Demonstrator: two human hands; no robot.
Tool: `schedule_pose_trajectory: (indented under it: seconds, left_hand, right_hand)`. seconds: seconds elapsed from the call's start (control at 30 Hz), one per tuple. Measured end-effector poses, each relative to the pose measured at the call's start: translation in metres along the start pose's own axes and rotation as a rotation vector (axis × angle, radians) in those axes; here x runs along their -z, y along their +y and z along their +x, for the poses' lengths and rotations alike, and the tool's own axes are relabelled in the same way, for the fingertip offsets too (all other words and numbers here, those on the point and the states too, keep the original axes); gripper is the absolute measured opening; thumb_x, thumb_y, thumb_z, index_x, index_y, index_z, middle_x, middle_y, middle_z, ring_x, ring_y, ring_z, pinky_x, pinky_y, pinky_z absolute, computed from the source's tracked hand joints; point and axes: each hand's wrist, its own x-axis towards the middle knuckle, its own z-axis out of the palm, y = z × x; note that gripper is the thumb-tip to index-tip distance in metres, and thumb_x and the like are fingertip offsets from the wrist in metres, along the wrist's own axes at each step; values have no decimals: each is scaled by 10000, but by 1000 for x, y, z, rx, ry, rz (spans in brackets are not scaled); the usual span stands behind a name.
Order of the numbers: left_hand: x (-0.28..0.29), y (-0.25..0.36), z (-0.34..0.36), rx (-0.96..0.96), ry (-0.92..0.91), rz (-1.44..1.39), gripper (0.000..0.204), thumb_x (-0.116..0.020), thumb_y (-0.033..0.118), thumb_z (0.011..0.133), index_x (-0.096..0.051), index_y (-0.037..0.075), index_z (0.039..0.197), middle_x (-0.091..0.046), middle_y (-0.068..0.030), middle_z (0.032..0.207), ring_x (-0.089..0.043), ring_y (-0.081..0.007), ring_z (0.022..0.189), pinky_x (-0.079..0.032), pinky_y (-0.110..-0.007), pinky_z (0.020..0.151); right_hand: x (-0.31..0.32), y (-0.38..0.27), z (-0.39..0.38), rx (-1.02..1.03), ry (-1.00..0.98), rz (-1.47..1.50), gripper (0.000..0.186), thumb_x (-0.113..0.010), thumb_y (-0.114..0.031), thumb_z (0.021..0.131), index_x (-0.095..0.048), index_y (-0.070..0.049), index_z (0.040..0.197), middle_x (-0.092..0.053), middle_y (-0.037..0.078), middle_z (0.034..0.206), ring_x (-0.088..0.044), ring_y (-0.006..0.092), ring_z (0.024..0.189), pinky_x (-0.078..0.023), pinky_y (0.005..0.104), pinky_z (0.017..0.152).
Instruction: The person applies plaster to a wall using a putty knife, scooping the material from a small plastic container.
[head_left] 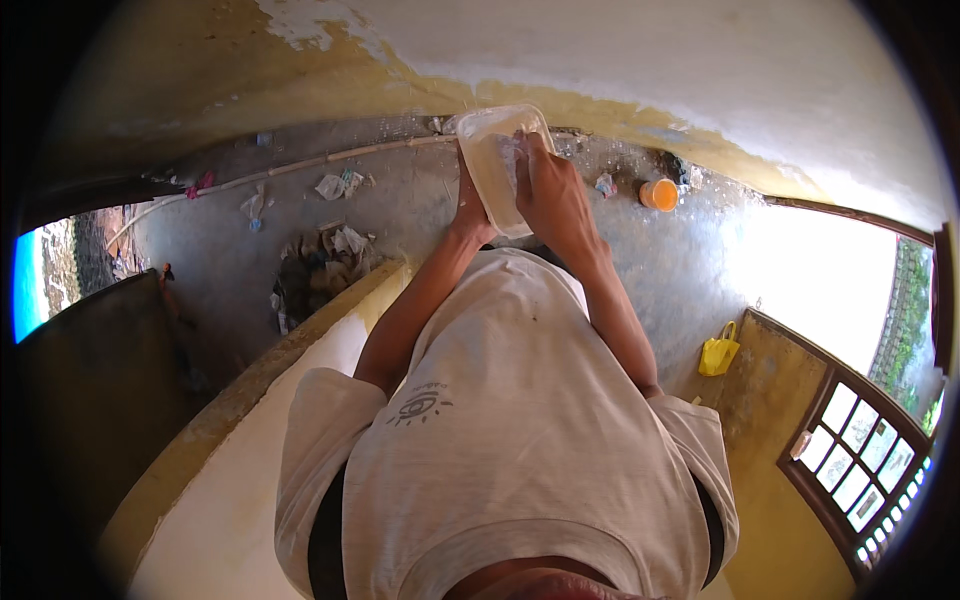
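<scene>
In front of my chest I hold a rectangular translucent plastic tub, tilted so that its inside faces me. My left hand is closed round the tub's left side, its fingers mostly hidden behind it. My right hand reaches over the tub's right side, with its curled fingers inside. A pale, crumpled or clumped material lies against those fingers; its kind is not clear. The right fingertips are partly hidden, but they look closed on this material.
A wall with peeling paint rises ahead. On the floor are an orange bucket, a long pole, plastic scraps and a debris pile. A low wall runs at my left; a yellow bag is at right.
</scene>
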Motion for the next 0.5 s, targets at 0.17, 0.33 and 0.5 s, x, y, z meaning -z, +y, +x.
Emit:
schedule_pose_trajectory:
  seconds: [0.17,0.33,0.5]
  left_hand:
    - [-18,29,-13,-46,76,235,881,-230,806,896,-387,159,1474,-532,-84,1384,-560,-243,1241,-512,-439,1002]
    - [-24,42,-21,-42,51,253,875,-237,802,898,-394,156,1466,-545,-81,1358,-569,-240,1225,-512,-445,1001]
    - [-17,48,-29,-26,-3,227,804,-260,746,940,-412,143,1449,-550,-76,1349,-566,-234,1223,-491,-439,1024]
  right_hand:
    - [19,-23,-1,-118,149,2,246,-535,-82,970,-539,55,1175,-627,285,757,-631,455,698,-482,495,605]
    - [7,-29,5,-22,230,-83,200,-525,-81,967,-513,26,1135,-631,251,755,-633,428,667,-484,508,582]
    - [-9,-35,11,-58,165,-166,241,-548,-56,921,-499,2,1149,-651,224,813,-644,421,705,-498,509,596]
